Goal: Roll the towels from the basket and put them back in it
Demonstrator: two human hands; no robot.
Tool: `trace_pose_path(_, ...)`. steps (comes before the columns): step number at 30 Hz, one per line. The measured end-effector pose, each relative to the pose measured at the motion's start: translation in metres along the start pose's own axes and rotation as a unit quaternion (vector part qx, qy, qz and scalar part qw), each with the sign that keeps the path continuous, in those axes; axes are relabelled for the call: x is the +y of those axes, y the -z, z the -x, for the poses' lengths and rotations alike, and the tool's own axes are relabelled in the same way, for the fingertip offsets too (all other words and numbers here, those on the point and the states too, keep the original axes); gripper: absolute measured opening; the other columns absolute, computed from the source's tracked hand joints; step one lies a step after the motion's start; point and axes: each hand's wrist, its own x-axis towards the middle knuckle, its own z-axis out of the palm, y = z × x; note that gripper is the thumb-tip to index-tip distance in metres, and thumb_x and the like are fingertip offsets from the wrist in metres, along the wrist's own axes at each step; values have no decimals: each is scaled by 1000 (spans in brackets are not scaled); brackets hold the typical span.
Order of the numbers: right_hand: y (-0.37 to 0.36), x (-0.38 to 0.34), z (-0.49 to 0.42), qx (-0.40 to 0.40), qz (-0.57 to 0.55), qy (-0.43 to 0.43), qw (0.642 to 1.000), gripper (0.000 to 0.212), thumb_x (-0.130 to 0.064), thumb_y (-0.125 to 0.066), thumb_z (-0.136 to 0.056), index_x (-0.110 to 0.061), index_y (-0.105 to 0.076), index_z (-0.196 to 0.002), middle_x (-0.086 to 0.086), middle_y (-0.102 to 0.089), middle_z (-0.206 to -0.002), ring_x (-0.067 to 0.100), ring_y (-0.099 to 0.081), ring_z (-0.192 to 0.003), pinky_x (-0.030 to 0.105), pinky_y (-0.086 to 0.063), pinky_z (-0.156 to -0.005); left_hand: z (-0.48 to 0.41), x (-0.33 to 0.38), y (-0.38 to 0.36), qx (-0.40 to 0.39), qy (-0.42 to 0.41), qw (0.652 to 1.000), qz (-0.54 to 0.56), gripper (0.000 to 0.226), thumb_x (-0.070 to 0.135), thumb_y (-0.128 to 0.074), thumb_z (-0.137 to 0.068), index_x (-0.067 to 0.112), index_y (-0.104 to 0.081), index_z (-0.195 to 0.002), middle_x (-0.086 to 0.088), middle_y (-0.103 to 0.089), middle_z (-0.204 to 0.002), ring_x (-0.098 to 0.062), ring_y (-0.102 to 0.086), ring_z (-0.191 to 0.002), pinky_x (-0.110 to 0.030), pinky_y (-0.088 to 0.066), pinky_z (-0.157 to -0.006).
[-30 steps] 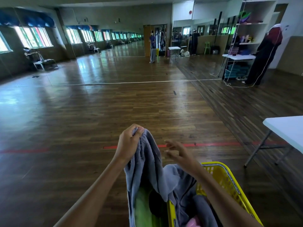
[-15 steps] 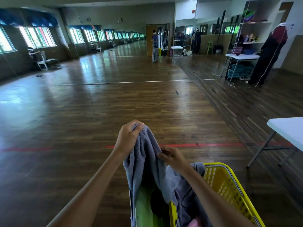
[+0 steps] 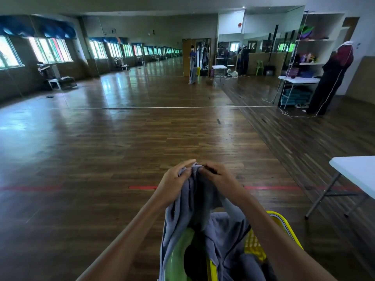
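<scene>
Up front, the left grip (image 3: 174, 182) and the right grip (image 3: 220, 179) meet side by side above the basket. Both have their fingers curled, pinching the bunched top edge of a grey towel (image 3: 183, 218), and their fingertips almost touch at the cloth. From the grips the towel hangs down in folds, and its lower part drapes into the yellow basket (image 3: 253, 244), which sits under the forearms at the bottom of the view. More grey cloth lies inside the basket. Just left of the basket's near rim a green thing (image 3: 178, 252) shows, half covered by the hanging towel; what it is cannot be told. Beyond the basket spreads a wooden floor (image 3: 121, 151), crossed by a red tape line (image 3: 142, 187). To the right of the basket, well apart from it, stands a white folding surface (image 3: 353, 171). Far beyond the basket, to the right, a person in dark clothes (image 3: 328, 84) stands at another white surface (image 3: 298, 79).
</scene>
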Motion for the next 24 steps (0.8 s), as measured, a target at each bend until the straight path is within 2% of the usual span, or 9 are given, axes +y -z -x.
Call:
trace_pose_path(3,3,1,-1,-1,25,-1,1000,16,-13,-54,-98,-17,-70,-97,-8,-69,-88,2,-62,-85,17,-45,-76,4,4,0,-37,-16,999,17,25,26,-50,-100,27,-67,-119,9,-70,-115,-8,-61,-115,-30,-45,-102)
trace_pose_path(7,3,-3,-1,8,41,-13,999,11,-22,-61,-95,-21,-70,-89,-8,-68,-80,1,-61,-77,17,-46,-70,7,7,1,2,-25,999,-33,21,23,-53,-99,30,-72,-104,7,-74,-94,-6,-67,-93,-26,-51,-85)
trace_pose_path(8,4,-1,-1,5,48,-18,999,13,-25,-62,-94,-19,-68,-84,-9,-66,-75,2,-59,-72,18,-45,-67,7,7,3,16,-26,999,-43,21,23,-53,-98,27,-73,-100,5,-74,-91,-7,-68,-90,-27,-52,-83)
trace_pose_path(11,14,14,7,-29,47,-46,997,37,-42,-63,-91,-13,-57,-68,-7,-51,-64,9,-48,-61,25,-37,-58,4,7,15,82,-15,996,-29,18,18,-55,-97,22,-71,-89,1,-73,-82,-8,-68,-81,-25,-52,-75)
trace_pose_path(13,23,29,18,-33,51,-78,995,44,-52,-63,-86,-13,-56,-66,-6,-46,-62,9,-43,-59,27,-34,-55,2,5,27,117,-11,993,-20,18,15,-56,-97,21,-71,-88,2,-73,-81,-6,-67,-80,-23,-51,-75)
trace_pose_path(16,33,49,34,-18,60,-114,992,36,-34,-64,-92,-8,-56,-68,-3,-42,-61,7,-38,-56,22,-28,-50,2,0,45,141,-6,990,-25,19,14,-56,-96,20,-71,-87,0,-72,-82,-4,-65,-78,-22,-50,-75)
trace_pose_path(19,34,59,39,3,52,-135,989,40,-27,-64,-92,6,-57,-72,1,-43,-65,9,-39,-60,26,-28,-53,7,-2,53,148,-1,989,-31,19,14,-56,-96,20,-71,-87,1,-71,-82,-3,-64,-79,-23,-50,-76)
trace_pose_path(21,28,54,36,30,47,-121,991,48,-35,-65,-91,9,-57,-74,0,-43,-67,9,-39,-63,29,-29,-55,11,-2,55,153,5,988,-25,19,15,-56,-96,20,-71,-87,1,-72,-84,-7,-65,-81,-27,-51,-79)
trace_pose_path(24,11,41,27,34,41,-79,995,67,-61,-64,-77,6,-59,-76,-3,-45,-69,9,-42,-66,31,-33,-58,20,4,57,131,5,991,-15,21,15,-54,-97,19,-72,-90,-1,-74,-89,-18,-69,-89,-38,-53,-85)
